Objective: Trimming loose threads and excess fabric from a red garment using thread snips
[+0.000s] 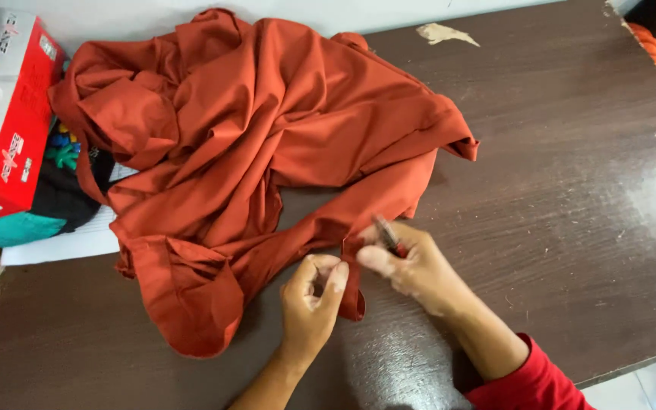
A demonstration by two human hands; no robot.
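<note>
The left hand (309,300), at about six o'clock in the head view, pinches a narrow strip of the rust-orange garment (267,137) between thumb and curled fingers, the strip running upright between the two hands. The right hand (411,266), just beside it toward four o'clock, is closed around a small dark, slim tool (386,234) whose tip points up toward eleven o'clock and touches the same strip of cloth; the motion blur hides what kind of tool it is. A red sleeve (529,380) covers the right forearm at five o'clock, while the left forearm is bare. The garment lies crumpled in deep folds from the hands up toward eleven o'clock, filling the middle and upper left of the dark wooden table (571,190). At two o'clock from the garment, a pale torn scrap (443,33) lies on the table near its far edge. At nine o'clock, a red and white cardboard box (9,121) rests at the table's left side, with black cloth (66,197), a small green and blue plastic thing (62,150) and a teal thing (9,229) tucked beside and below it.
</note>
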